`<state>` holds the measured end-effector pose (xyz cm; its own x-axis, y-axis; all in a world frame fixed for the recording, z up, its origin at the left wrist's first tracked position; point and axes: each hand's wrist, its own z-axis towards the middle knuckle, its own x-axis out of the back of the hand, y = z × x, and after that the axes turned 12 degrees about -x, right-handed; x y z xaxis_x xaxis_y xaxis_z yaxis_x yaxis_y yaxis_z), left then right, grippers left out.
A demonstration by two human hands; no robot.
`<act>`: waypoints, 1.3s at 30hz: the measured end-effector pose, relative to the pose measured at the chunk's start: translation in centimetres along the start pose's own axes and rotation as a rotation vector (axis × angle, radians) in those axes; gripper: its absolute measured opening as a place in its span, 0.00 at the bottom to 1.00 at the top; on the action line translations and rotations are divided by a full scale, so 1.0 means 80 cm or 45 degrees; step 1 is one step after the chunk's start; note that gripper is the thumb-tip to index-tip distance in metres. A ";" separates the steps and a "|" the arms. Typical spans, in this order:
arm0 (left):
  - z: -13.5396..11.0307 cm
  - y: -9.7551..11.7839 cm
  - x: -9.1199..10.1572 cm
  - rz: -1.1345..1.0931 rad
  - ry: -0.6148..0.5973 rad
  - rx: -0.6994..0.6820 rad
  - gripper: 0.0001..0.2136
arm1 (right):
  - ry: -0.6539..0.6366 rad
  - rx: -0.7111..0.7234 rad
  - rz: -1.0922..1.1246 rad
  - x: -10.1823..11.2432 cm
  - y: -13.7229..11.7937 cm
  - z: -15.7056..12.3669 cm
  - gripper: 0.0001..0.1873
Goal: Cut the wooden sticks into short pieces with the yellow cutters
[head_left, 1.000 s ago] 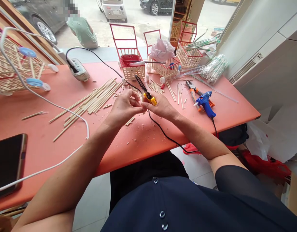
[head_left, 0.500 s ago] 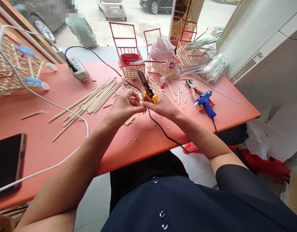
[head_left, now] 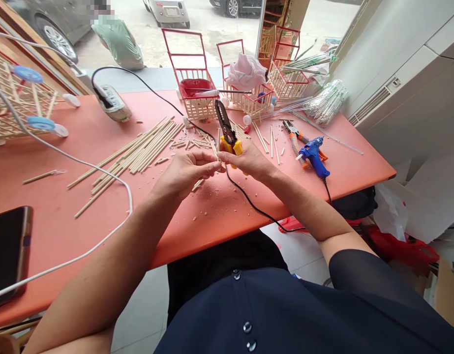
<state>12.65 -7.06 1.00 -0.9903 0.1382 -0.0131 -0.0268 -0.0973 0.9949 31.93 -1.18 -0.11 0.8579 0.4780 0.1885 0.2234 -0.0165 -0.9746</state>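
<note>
My right hand (head_left: 251,162) grips black pliers with yellow handles (head_left: 227,132), jaws pointing up and away. My left hand (head_left: 186,172) pinches a thin wooden stick (head_left: 218,142) between thumb and fingers, right against the right hand. Both hands hover over the orange table (head_left: 219,206), just behind scattered wood chips. A pile of long wooden sticks (head_left: 138,155) lies to the left of the hands.
A blue glue gun (head_left: 314,156) and orange-handled pliers (head_left: 295,137) lie at the right; its black cord crosses under my hands. Small stick-built carts (head_left: 197,98) stand at the back, another at the far left (head_left: 16,103). A phone (head_left: 7,248) and white cable (head_left: 101,169) lie left. A person crouches outside.
The pliers have tilted more upright in my right hand and both hands have shifted slightly nearer. The view has drifted a little to the right.
</note>
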 end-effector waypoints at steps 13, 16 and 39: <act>-0.004 -0.001 -0.010 -0.181 0.139 -0.003 0.24 | 0.026 -0.007 0.120 0.009 -0.008 -0.003 0.20; -0.003 -0.004 -0.005 -0.190 0.122 0.015 0.24 | -0.009 0.017 0.065 0.009 -0.010 -0.006 0.17; -0.003 0.016 0.022 0.036 0.133 -0.104 0.19 | -0.130 0.070 -0.327 0.031 -0.029 -0.017 0.34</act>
<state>10.83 -7.19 2.20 -0.9995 0.0315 0.0004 -0.0053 -0.1805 0.9836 34.18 -1.16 2.75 0.7248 0.5465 0.4195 0.3993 0.1630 -0.9022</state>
